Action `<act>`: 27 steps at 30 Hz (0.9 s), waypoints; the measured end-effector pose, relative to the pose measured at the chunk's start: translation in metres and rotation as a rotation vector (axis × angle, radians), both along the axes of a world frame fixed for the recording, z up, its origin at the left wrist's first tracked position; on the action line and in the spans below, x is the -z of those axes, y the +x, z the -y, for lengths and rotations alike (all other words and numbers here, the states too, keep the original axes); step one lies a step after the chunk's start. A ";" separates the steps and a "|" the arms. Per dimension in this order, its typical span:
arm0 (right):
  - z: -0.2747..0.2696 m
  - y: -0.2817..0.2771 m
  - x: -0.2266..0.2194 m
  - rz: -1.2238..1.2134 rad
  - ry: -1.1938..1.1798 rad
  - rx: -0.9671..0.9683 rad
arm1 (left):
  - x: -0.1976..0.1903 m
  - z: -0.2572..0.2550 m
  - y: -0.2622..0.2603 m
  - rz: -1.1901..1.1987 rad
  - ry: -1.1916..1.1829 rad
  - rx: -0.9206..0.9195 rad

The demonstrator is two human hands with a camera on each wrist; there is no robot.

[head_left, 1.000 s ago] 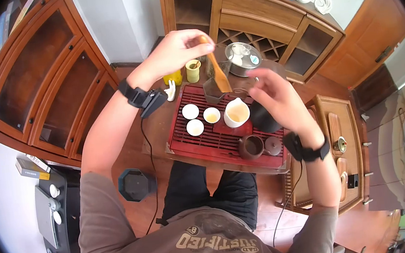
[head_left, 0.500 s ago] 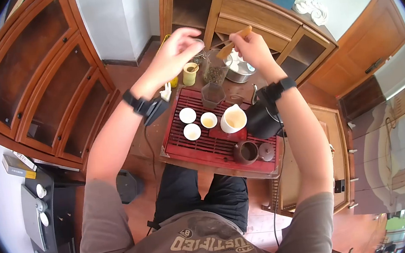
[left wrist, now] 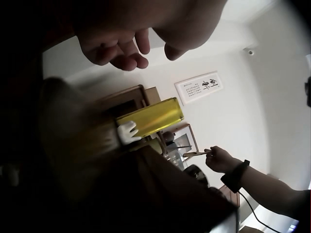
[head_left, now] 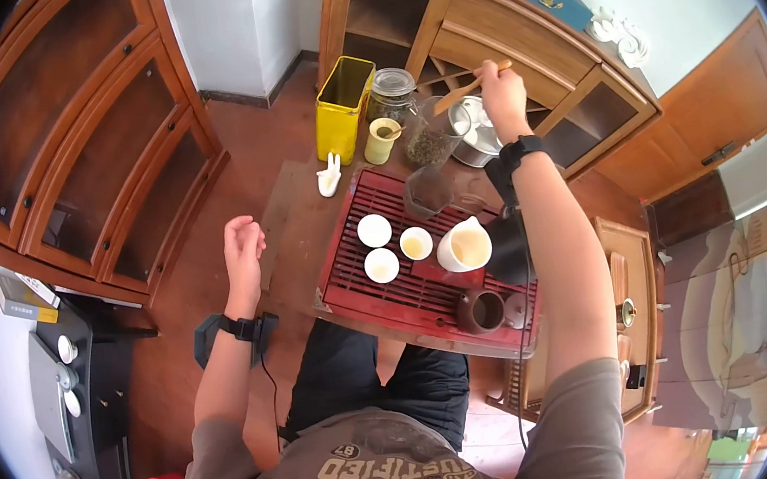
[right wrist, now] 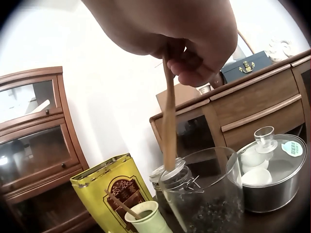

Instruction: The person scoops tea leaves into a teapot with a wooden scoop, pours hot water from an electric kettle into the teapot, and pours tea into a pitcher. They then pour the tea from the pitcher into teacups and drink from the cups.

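My right hand [head_left: 504, 101] grips a wooden tea scoop [head_left: 457, 95] by its handle, at the far side of the table. In the right wrist view the scoop's blade points down over the rim of an open glass jar [right wrist: 201, 187] with dark tea leaves [right wrist: 216, 217] at the bottom. Behind that jar stands a lidded glass jar [head_left: 391, 92]. My left hand [head_left: 243, 251] hangs off the table's left side, fingers loosely curled, holding nothing. Nearest to it is the white hand-shaped figurine [head_left: 329, 178] on the table edge.
A red slatted tea tray [head_left: 351, 285] bears several white cups, a white pitcher [head_left: 464, 245], a dark teapot [head_left: 480, 312] and a black kettle [head_left: 508, 250]. A yellow tin [head_left: 340, 118], a pale green tool holder [head_left: 382, 141] and a round steel pot [head_left: 478, 143] stand behind it.
The scoop has passed from my left hand to my right, which has risen and moved to the jar. My left hand has drawn back, down and left, off the table.
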State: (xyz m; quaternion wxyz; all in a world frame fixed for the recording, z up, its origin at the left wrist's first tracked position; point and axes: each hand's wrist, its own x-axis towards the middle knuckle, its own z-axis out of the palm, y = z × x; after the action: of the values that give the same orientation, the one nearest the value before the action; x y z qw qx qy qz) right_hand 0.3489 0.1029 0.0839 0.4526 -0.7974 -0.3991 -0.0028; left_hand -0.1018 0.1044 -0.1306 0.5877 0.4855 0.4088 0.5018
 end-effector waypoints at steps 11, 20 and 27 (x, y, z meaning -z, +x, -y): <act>-0.016 0.035 0.071 0.090 -0.412 -0.161 | 0.031 0.017 0.020 0.024 0.165 0.015; -0.010 0.012 0.067 -0.213 -0.443 -0.254 | 0.028 0.020 0.035 0.046 0.161 0.068; -0.002 0.009 0.053 -0.513 -0.356 -0.120 | 0.028 0.022 0.033 0.059 0.191 0.099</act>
State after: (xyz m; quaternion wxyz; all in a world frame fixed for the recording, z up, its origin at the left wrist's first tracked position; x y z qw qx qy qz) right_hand 0.3577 0.1049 0.0308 0.3911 -0.8139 -0.3125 0.2947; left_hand -0.0691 0.0829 -0.1582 0.5746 0.5440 0.3172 0.5228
